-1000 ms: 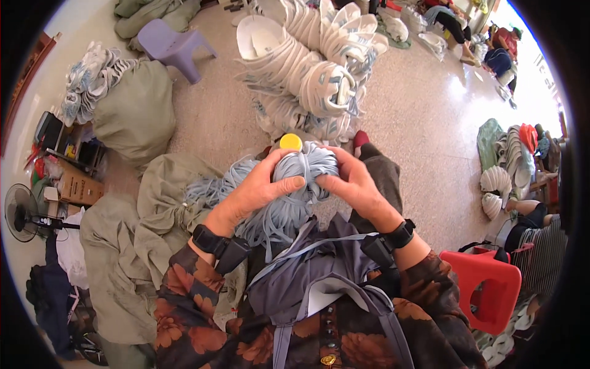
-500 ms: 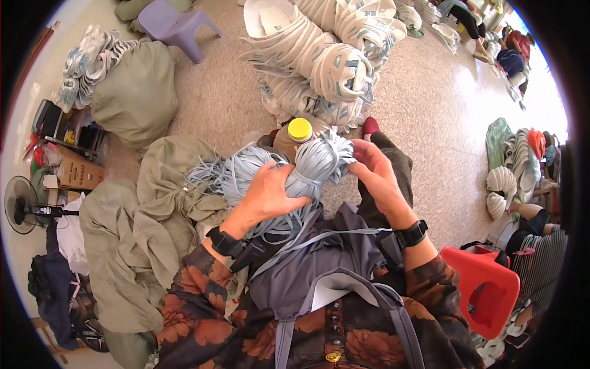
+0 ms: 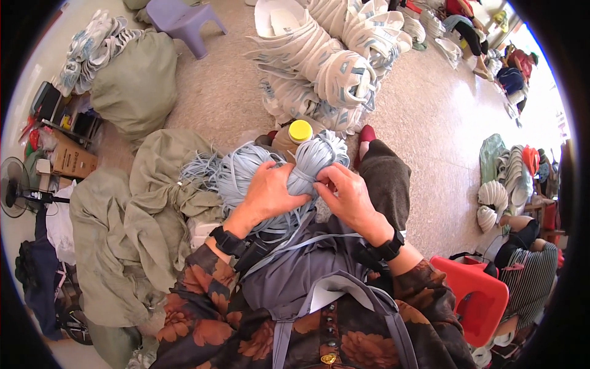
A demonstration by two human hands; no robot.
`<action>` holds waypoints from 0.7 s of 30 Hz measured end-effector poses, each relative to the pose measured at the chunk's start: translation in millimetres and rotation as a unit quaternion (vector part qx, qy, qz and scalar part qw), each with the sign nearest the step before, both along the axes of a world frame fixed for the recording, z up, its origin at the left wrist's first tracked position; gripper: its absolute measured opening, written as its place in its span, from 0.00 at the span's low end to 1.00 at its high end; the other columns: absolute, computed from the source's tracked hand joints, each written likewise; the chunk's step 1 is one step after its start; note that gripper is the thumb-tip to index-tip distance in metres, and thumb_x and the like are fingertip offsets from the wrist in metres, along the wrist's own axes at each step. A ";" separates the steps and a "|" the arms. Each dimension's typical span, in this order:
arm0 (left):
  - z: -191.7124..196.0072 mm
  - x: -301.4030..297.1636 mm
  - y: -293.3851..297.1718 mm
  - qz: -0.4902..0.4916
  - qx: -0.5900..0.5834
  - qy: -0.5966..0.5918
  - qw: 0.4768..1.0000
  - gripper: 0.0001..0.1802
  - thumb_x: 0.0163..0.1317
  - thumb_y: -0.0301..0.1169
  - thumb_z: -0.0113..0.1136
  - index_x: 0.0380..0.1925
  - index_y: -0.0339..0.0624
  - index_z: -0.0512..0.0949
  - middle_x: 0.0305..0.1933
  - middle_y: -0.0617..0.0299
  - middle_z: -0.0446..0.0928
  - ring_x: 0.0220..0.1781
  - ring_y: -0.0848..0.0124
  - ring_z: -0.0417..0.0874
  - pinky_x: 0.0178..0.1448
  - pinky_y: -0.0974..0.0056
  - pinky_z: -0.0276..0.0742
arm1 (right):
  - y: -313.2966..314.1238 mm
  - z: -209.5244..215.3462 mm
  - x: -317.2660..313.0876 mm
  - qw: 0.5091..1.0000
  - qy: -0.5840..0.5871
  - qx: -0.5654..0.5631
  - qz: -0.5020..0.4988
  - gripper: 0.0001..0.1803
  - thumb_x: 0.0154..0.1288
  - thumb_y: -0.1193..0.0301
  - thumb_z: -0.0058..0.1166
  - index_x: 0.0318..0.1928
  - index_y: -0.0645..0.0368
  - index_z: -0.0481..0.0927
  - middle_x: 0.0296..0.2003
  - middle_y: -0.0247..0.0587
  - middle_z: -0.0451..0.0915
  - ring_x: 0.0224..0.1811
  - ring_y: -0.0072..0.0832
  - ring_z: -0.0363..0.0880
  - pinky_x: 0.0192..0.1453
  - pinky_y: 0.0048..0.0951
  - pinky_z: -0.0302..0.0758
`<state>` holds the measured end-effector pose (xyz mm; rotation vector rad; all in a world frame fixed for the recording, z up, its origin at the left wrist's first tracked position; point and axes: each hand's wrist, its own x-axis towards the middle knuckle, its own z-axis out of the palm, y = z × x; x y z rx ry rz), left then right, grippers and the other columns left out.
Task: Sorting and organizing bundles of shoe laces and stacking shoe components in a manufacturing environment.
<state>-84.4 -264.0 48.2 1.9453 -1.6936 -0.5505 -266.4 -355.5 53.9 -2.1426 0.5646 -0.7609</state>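
Fingers of the left hand [image 3: 270,189] clasped the pale-blue lace bundle [image 3: 318,154] at the grey apron [image 3: 276,277]'s far edge, apparently steadying it while the right hand [image 3: 350,197]'s fingers pinched its neck.

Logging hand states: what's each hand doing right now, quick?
Left hand: holding the pale-blue bundle of flat, ribbon-like laces.
Right hand: curled at that bundle; whether its grip is closed cannot be told.

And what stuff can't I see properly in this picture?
In the head view:
Some pale blue cords: hidden under the left hand.
Whether the right fingers pinch one: too small to tell.
Inside the yellow-lidded container: its lid covers the top.
The fan: cut off by the left edge.
People at upper right: too small to see what they hold.
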 end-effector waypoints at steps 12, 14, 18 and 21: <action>-1.3 -3.5 2.2 -0.002 -0.037 0.043 0.998 0.34 0.40 0.46 0.74 0.45 0.33 0.78 0.44 0.49 0.81 0.51 0.55 0.80 0.67 0.53 0.63 | -5.3 1.3 -21.8 0.978 0.007 0.205 0.041 0.04 0.59 0.79 0.57 0.31 0.62 0.75 0.29 0.30 0.76 0.32 0.12 0.73 0.36 0.19 0.73; 1.1 -5.4 2.4 0.008 -0.051 0.034 0.998 0.33 0.40 0.46 0.74 0.44 0.34 0.78 0.43 0.50 0.81 0.49 0.55 0.80 0.67 0.53 0.63 | -2.1 -1.0 -16.5 0.974 -0.015 0.223 0.043 0.04 0.60 0.80 0.56 0.33 0.63 0.74 0.31 0.31 0.76 0.32 0.13 0.74 0.37 0.19 0.73; -0.5 -6.3 3.2 0.010 -0.035 0.017 0.999 0.29 0.40 0.41 0.74 0.42 0.35 0.77 0.39 0.51 0.80 0.45 0.54 0.80 0.63 0.53 0.65 | -8.7 -7.3 -12.6 0.925 0.008 0.372 0.073 0.05 0.63 0.80 0.54 0.39 0.63 0.74 0.34 0.32 0.78 0.34 0.15 0.76 0.40 0.19 0.75; -4.8 -10.6 14.2 0.031 -0.137 -0.010 0.990 0.28 0.39 0.35 0.73 0.42 0.37 0.76 0.38 0.52 0.79 0.44 0.54 0.79 0.58 0.53 0.67 | 2.1 7.6 -16.8 0.922 -0.055 0.380 0.041 0.07 0.65 0.79 0.53 0.44 0.63 0.75 0.36 0.33 0.79 0.34 0.16 0.77 0.42 0.20 0.76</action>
